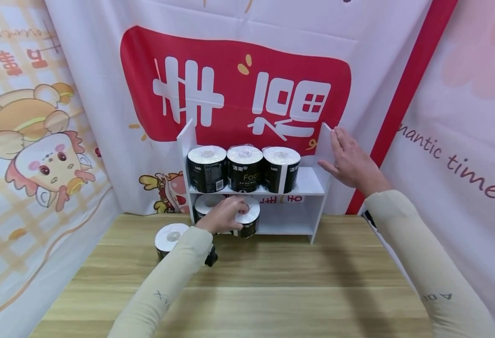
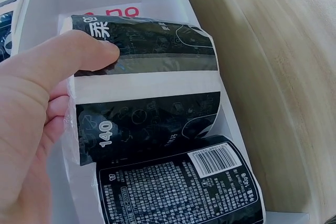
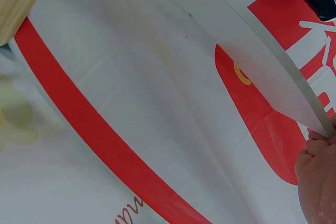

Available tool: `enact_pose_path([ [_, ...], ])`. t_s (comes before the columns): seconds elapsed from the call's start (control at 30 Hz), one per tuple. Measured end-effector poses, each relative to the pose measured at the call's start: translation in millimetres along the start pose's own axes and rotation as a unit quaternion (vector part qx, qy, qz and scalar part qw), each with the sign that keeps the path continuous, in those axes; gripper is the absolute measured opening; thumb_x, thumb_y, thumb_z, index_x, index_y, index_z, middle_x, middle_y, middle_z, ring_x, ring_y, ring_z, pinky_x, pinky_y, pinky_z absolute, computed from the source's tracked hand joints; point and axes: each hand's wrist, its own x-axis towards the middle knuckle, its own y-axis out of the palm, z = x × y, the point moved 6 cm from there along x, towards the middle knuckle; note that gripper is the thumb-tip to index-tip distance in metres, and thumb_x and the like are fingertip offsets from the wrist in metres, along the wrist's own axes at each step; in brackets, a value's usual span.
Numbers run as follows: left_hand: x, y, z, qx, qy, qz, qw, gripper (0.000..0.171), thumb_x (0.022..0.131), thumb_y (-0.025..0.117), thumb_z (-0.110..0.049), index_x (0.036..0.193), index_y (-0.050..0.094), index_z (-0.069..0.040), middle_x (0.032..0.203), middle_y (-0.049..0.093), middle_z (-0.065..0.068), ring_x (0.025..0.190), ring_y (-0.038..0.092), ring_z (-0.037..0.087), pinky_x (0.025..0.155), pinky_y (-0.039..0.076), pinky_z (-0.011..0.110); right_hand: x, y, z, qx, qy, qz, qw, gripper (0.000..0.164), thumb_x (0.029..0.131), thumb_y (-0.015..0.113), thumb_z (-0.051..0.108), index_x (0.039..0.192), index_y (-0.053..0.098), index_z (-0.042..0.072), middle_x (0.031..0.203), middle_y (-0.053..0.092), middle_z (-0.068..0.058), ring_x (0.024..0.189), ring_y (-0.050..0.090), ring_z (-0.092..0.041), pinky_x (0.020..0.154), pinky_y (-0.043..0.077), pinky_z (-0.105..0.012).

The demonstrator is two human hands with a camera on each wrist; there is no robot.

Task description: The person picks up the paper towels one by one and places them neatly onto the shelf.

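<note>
My left hand (image 1: 223,216) grips a toilet paper roll (image 1: 252,214) in dark printed wrapping at the lower level of a small white shelf (image 1: 308,182). In the left wrist view, the thumb lies on the wrapper of this roll (image 2: 152,85), the other fingers partly hidden behind it. Beside it stands another roll (image 2: 181,182) with a barcode, close against it. My right hand (image 1: 353,159) holds the top of the shelf's right side panel (image 1: 324,145). Its fingers (image 3: 315,148) are at the panel's end in the right wrist view.
Three wrapped rolls (image 1: 245,169) stand in a row on the upper level. Another roll (image 1: 172,237) is on the wooden table (image 1: 272,300), left of the shelf and partly behind my left forearm. Printed curtains (image 1: 239,28) hang behind and at both sides.
</note>
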Motion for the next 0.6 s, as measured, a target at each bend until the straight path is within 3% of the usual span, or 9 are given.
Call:
enact_pose_path([
  [0.23,0.5,6.0,7.2,0.003,-0.013,0.009,0.9999,0.023,0.079,0.086,-0.007,0.097,0.074,-0.015,0.099,0.067,-0.001,0.084,0.051,0.013,0.072,0.041,0.032,0.3,1.2,0.9,0.003,-0.003,-0.005,1.0,0.11,0.096,0.073,0.046,0.17,0.001,0.007,0.177,0.01,-0.022,0.163,0.015,-0.045,0.12,0.039,-0.065],
  [0.6,5.0,6.5,9.3,-0.014,-0.045,0.026,0.9986,0.023,0.084,0.086,-0.009,0.105,0.076,-0.013,0.102,0.069,0.001,0.082,0.05,0.013,0.069,0.041,0.032,0.5,-1.0,0.9,0.0,-0.001,-0.007,1.0,0.109,0.096,0.073,0.045,0.17,0.004,0.006,0.176,0.012,-0.022,0.162,0.016,-0.045,0.117,0.042,-0.065],
])
